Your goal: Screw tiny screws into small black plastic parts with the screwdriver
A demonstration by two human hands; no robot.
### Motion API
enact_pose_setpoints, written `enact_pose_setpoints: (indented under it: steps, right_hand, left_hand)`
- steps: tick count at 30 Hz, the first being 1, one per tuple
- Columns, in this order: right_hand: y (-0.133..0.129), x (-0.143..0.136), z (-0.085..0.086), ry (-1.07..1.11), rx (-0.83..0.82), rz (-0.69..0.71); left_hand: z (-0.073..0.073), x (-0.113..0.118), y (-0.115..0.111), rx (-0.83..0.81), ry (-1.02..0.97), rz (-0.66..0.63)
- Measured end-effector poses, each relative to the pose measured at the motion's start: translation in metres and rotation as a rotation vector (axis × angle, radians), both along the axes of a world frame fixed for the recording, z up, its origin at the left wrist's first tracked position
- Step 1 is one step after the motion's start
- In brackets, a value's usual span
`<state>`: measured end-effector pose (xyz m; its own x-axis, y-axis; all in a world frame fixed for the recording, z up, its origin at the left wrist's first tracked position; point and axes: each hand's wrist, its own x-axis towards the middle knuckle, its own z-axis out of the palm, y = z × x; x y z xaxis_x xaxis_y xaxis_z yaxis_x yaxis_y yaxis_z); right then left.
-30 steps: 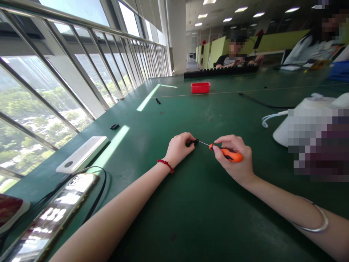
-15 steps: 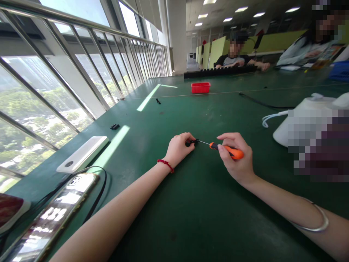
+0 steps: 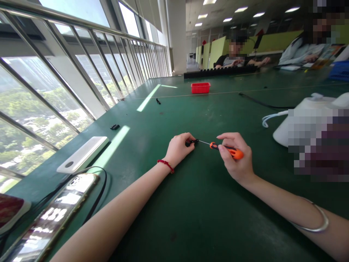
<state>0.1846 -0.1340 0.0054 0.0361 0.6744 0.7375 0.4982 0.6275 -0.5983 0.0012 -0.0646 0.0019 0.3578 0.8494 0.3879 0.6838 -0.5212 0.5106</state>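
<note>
Between the thumb and fingers of my left hand [image 3: 180, 146] is a small black part [image 3: 192, 142], partly hidden by the fingertips. My right hand [image 3: 237, 158] is closed round the orange and black handle of a screwdriver [image 3: 234, 152]. Its thin metal shaft points left, and the tip meets the right end of the black part. Both hands are low over the green table [image 3: 188, 207], my left wrist wearing a red cord bracelet [image 3: 165, 165].
A red bin [image 3: 200, 88] stands further back. On the left lie a white power bank [image 3: 83, 154], a phone [image 3: 51, 218] and a small black piece [image 3: 115, 127]. A pale object with a strap [image 3: 302, 112] sits at right. Two people sit beyond a long black rail [image 3: 220, 71].
The screwdriver handle has turned slightly in my right hand, its black stripe showing differently. My left hand and the black part stay in place. A person across the table has shifted a hand.
</note>
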Motion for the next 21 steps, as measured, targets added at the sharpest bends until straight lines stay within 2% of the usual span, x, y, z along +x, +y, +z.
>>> enact_pose_setpoints:
  steps: [4, 7, 12, 21]
  right_hand:
    - [0.0035, 0.0015, -0.0015, 0.072, 0.052, 0.026]
    - [0.0035, 0.0012, -0.0015, -0.004, 0.004, 0.003]
    - [0.0004, -0.001, 0.0, -0.105, 0.026, -0.039]
    - [0.0045, 0.002, -0.0024, 0.071, 0.052, 0.04]
  left_hand:
    - [-0.0004, -0.0002, 0.0004, 0.006, 0.002, -0.015]
    - [0.0002, 0.0001, 0.0007, 0.003, 0.012, -0.025]
    - [0.0008, 0.0006, 0.0007, 0.005, 0.015, -0.024]
    - [0.0, 0.0001, 0.0003, -0.009, 0.002, -0.031]
